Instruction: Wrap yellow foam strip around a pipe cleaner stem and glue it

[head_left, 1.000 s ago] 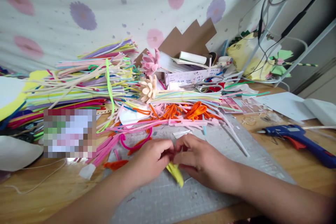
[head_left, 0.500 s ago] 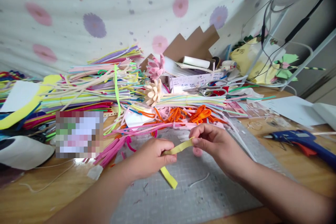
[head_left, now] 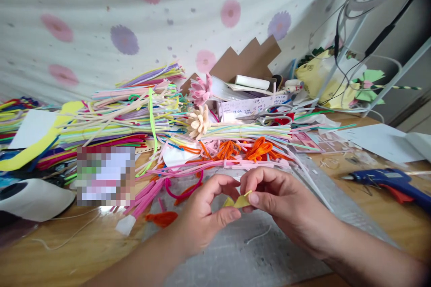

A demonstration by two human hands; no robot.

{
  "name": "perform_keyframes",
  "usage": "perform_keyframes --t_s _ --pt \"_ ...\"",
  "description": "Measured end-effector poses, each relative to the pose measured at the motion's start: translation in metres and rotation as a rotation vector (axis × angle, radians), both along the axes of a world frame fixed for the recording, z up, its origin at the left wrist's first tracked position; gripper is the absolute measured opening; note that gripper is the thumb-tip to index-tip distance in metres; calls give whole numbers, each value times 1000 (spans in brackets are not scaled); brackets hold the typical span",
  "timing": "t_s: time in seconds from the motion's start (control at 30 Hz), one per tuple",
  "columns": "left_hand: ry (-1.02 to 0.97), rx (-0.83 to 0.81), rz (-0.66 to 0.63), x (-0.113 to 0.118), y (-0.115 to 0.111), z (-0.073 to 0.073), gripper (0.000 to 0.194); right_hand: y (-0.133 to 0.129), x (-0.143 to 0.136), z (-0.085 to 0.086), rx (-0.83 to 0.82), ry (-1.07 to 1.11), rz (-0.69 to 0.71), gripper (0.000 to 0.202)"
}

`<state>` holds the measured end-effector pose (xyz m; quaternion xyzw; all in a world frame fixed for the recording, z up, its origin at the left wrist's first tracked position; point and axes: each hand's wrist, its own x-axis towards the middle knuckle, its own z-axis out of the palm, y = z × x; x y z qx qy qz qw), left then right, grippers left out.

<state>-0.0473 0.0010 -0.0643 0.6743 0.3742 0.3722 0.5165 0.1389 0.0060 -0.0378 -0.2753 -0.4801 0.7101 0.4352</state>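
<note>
A yellow strip (head_left: 240, 202), bent and crumpled, is between my two hands above the grey cutting mat (head_left: 266, 260). My right hand (head_left: 279, 197) pinches it between thumb and index finger. Around its left end curve the thumb and fingers of my left hand (head_left: 212, 210); whether they grip the strip is hard to tell. An orange bundle (head_left: 161, 219) of pipe cleaners lies left of my left hand. Beyond my hands are more orange loops (head_left: 258, 148) and pink pipe cleaners (head_left: 188, 167).
A blue glue gun (head_left: 387, 177) lies at the right. Bundles of pipe cleaners (head_left: 128, 121) fill the back left, beside a cream flower (head_left: 198, 122) and a pink flower (head_left: 201, 89). Scissors (head_left: 276, 114) rest at the back. A white device (head_left: 40, 197) is at the left.
My hands have come closer together, and the stretched strip is now bunched between them. Its hanging yellow end no longer shows. The orange bundle at left has come into fuller view.
</note>
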Motion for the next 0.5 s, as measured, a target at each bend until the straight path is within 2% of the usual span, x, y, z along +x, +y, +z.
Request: perform_keyframes --t_s 0.13,0.27,0.4,0.5 --pt "303 29 2 -3 8 -3 29 5 -2 10 -17 62 -43 13" --pt "503 39 2 -10 16 -3 36 7 9 22 -13 63 -118 11" --pt "730 150 35 -18 23 7 27 6 25 30 25 64 -143 7" --pt "862 218 24 -23 26 15 22 6 34 33 51 41 -213 6"
